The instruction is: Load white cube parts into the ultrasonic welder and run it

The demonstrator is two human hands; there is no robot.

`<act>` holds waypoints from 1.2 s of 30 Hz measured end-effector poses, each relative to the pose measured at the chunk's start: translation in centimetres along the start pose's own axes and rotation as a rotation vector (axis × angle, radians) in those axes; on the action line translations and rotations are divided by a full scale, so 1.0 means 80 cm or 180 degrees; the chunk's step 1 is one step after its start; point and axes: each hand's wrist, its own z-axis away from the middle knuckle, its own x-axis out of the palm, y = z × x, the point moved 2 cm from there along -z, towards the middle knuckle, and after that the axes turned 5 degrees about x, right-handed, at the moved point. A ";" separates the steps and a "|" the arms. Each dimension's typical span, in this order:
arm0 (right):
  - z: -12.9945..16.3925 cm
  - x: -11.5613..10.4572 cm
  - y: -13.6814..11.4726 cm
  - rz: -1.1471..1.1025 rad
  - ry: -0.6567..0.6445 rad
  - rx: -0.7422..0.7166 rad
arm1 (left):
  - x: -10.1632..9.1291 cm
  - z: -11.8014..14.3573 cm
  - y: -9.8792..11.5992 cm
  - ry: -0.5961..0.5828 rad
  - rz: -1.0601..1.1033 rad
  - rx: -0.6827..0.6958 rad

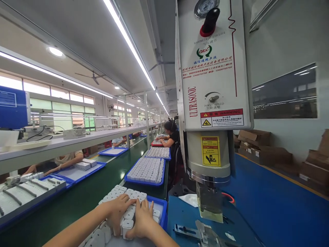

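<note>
In a blue tray (162,209) close to me stand rows of small white rounded-corner plastic housings (128,224), each with a small dark mark on top. My left hand (115,211) curls over the left side of a short row of them, fingers bent. My right hand (144,218) presses the same row from the right, its thumb at the front housing. The fingertips of both hands come close together at the far end of the row. Part of the housings is hidden under the hands.
A white ultrasonic machine (213,85) stands at the right, its clear block (209,202) above a metal fixture (203,233). More trays of housings (146,169) line the green conveyor (131,161). A co-worker (169,132) sits farther along; another person's arm (69,161) shows left.
</note>
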 end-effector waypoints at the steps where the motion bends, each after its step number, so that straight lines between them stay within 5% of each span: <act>1: 0.000 0.003 0.000 0.0009 -0.0003 -0.0007 | 0.003 0.001 0.000 0.0017 -0.0005 0.0037; 8: -0.001 0.015 -0.002 0.0151 0.0003 -0.0181 | 0.016 -0.002 -0.003 -0.0257 -0.0250 0.0043; 20: -0.013 0.031 0.005 -0.0093 0.0455 -0.0152 | 0.010 0.007 -0.006 0.0025 -0.0133 0.0187; 36: -0.002 -0.006 0.001 -0.1193 0.0604 -0.0696 | -0.086 0.068 0.052 0.0226 -0.0291 -0.0383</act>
